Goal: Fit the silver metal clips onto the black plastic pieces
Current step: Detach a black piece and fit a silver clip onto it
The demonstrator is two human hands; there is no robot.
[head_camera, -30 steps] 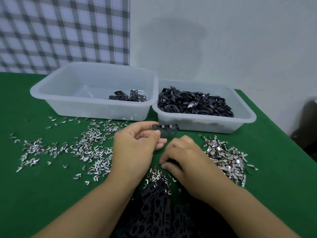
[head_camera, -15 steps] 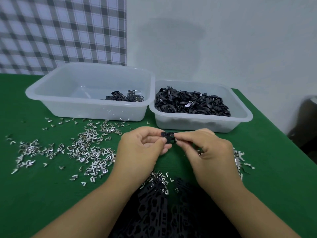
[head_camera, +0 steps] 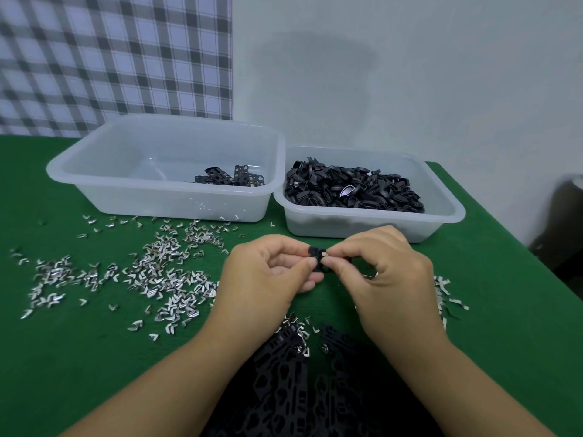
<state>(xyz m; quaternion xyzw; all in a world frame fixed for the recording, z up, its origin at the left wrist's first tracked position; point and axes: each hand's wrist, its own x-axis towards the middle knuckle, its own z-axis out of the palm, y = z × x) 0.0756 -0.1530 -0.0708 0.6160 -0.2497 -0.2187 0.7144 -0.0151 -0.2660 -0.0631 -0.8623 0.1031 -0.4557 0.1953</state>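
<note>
Above the middle of the green table, my left hand (head_camera: 271,272) pinches a small black plastic piece (head_camera: 317,252) between thumb and fingers. My right hand (head_camera: 381,269) meets it from the right and pinches a silver metal clip (head_camera: 325,253) against the piece's right edge. Most of the piece is hidden by my fingers. Loose silver clips (head_camera: 164,272) lie scattered on the cloth to the left, and a smaller pile of clips (head_camera: 444,291) shows to the right behind my right hand.
Two translucent tubs stand at the back: the left tub (head_camera: 94,184) holds a few black pieces, the right tub (head_camera: 448,212) is heaped with black plastic rings (head_camera: 350,190). A heap of black pieces (head_camera: 303,383) lies near the front edge between my forearms.
My right hand rose from the clip pile on the right and came to the black piece held by my left hand. Both hands now stay together at the piece.
</note>
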